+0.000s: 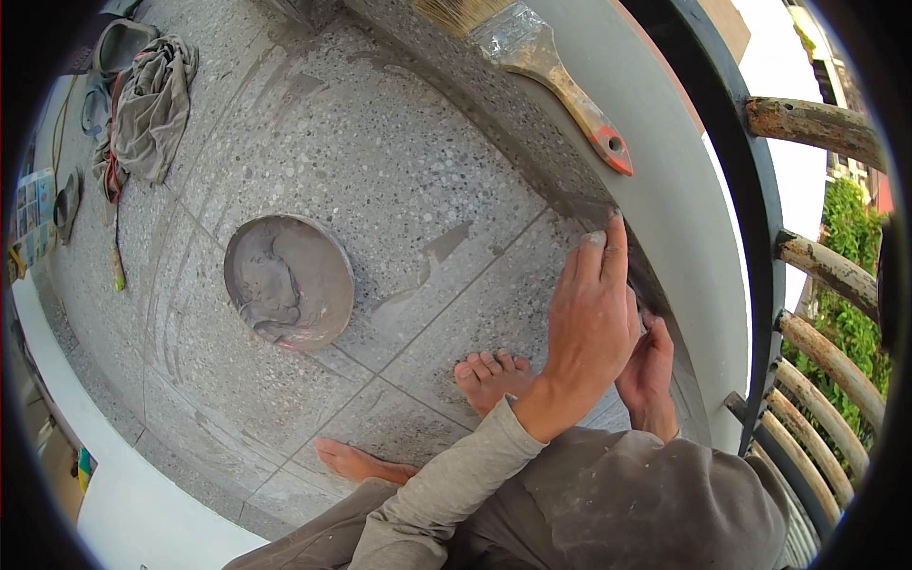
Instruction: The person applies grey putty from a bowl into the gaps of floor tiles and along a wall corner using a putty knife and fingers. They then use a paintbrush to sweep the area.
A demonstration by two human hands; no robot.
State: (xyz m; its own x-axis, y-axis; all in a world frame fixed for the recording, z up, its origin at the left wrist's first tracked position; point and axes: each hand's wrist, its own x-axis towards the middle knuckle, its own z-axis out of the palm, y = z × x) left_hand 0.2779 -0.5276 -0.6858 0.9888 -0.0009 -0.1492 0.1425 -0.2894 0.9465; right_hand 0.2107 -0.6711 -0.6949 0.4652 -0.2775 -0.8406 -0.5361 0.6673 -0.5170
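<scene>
Your left hand (pixel 594 309), index finger extended, lay at the wall-floor joint (pixel 543 193), where uneven pressure risked smears; your right hand's (pixel 649 375) grip was indeterminable; the paste bowl (pixel 329 285) stood apart, leftward.

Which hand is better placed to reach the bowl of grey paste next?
Probably the left hand: it's nearer the bowl, while the right hand sits farther away, beyond the left.

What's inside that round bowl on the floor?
Inside the bowl is thick grey paste, heaped toward the left. On the right, the bowl's smeared inner side shows. The paste covers part of the bottom, so I can't see whether anything is hidden underneath.
</scene>
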